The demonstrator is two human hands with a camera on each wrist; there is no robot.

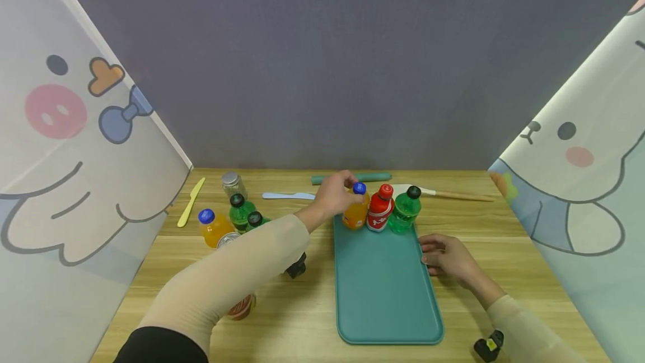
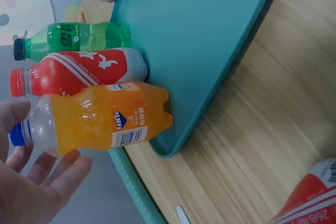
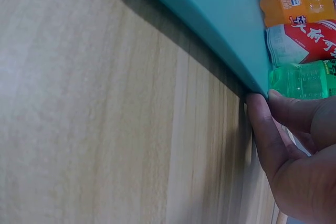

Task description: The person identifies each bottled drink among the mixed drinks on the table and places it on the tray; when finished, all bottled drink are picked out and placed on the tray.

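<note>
A teal tray (image 1: 385, 290) lies on the table with three bottles standing in a row at its far end: an orange soda bottle (image 2: 100, 119) with a blue cap, a red-labelled bottle (image 1: 380, 209) with a red cap, and a green bottle (image 1: 405, 212) with a black cap. My left hand (image 1: 335, 198) is at the orange bottle's neck, its fingers spread loosely on one side and the thumb by the cap. At the tray's right edge, my right hand (image 3: 299, 145) pinches the rim between thumb and index finger, close to the green bottle.
Left of the tray stand another orange bottle (image 1: 214, 228), green bottles (image 1: 241, 210), a silver-lidded jar (image 1: 233, 184) and a can, partly behind my left sleeve. A yellow knife (image 1: 191, 203), a pale blue knife (image 1: 287, 196), a teal stick (image 1: 373, 177) and a wooden-handled spatula (image 1: 463, 196) lie farther back.
</note>
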